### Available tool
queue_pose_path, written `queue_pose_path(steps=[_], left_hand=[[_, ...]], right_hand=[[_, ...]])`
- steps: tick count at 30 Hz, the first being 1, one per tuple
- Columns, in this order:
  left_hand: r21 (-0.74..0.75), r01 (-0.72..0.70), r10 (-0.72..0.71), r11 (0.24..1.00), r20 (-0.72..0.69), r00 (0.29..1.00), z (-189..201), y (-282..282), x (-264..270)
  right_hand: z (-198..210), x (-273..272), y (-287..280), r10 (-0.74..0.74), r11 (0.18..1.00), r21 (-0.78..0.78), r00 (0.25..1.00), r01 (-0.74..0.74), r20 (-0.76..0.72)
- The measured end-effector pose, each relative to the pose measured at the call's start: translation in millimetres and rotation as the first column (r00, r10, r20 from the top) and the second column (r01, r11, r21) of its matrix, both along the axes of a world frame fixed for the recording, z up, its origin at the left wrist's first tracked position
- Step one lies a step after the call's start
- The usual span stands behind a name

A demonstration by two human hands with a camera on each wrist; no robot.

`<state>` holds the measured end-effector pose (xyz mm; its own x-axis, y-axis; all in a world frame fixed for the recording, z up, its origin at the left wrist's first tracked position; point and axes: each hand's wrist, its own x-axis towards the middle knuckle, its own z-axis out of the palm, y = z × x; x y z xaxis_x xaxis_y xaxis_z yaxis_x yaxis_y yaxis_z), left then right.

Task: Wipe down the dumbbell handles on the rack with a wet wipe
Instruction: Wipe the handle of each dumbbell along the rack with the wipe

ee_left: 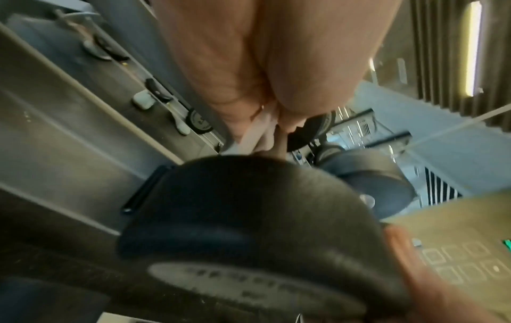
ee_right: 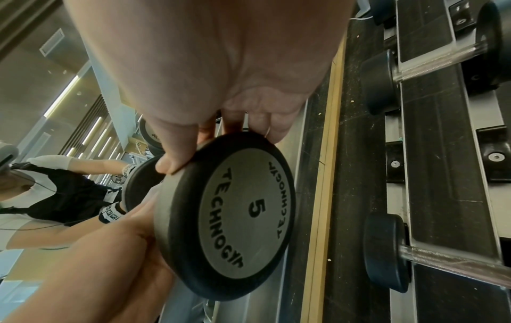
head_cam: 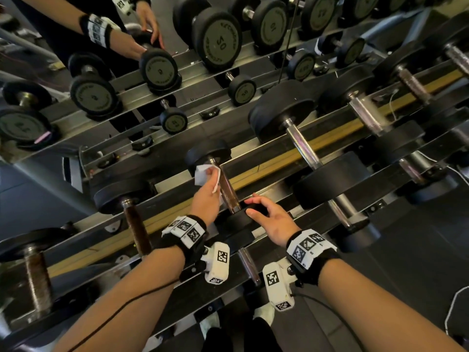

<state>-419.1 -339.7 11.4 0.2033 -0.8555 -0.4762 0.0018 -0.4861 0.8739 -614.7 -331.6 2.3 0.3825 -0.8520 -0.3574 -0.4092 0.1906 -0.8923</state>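
The left hand (head_cam: 206, 196) pinches a crumpled white wet wipe (head_cam: 204, 174) and presses it against the upper stretch of a small dumbbell's handle (head_cam: 228, 191), just below the far head. Beside it, the right hand (head_cam: 272, 221) curls its fingers and thumb over the rim of the near head (ee_right: 237, 216), marked 5, gripping it. This dumbbell (head_cam: 220, 189) lies across the rails of the rack (head_cam: 276, 161), directly beyond both wrists. To the right of the right hand sits a heavier dumbbell (head_cam: 312, 158), and to the left of the left hand another with a dark handle (head_cam: 135, 229)
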Motion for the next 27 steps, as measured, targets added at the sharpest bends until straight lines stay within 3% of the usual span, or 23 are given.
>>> queue_pose_path(steps=[4,11,14,17,22,24,27], left_hand=[[0.077,-0.071,0.081,0.994,-0.128,0.988,2.3,15.9,-8.5],[0.072,0.087,-0.066,0.994,-0.257,0.964,11.8,35.9,-4.5],[0.046,0.243,-0.239,0.969,-0.084,0.967,26.5,36.4,13.6],[0.092,0.38,-0.39,0.92,0.138,0.911,42.5,39.7,30.8],[0.025,0.475,-0.43,0.88,0.469,0.772,65.9,46.7,45.7],[-0.026,0.504,-0.433,0.864,0.474,0.767,75.0,48.7,47.6],[-0.091,0.474,-0.403,0.876,0.405,0.821,82.1,49.3,50.6]], right_hand=[[1.3,0.1,0.4,-0.004,1.0,-0.013,1.0,0.004,0.023],[5.0,1.1,1.0,-0.013,1.0,0.0,1.0,0.013,0.011],[8.9,1.6,1.1,-0.006,1.0,0.009,1.0,0.006,0.004],[15.4,2.4,-0.6,0.021,1.0,0.004,0.999,-0.021,-0.047],[43.3,7.8,-7.5,0.096,0.993,-0.056,0.991,-0.101,-0.09],[55.6,16.8,-12.6,0.179,0.975,-0.115,0.979,-0.189,-0.097],[64.4,32.3,-21.3,0.233,0.957,-0.145,0.963,-0.251,-0.133]])
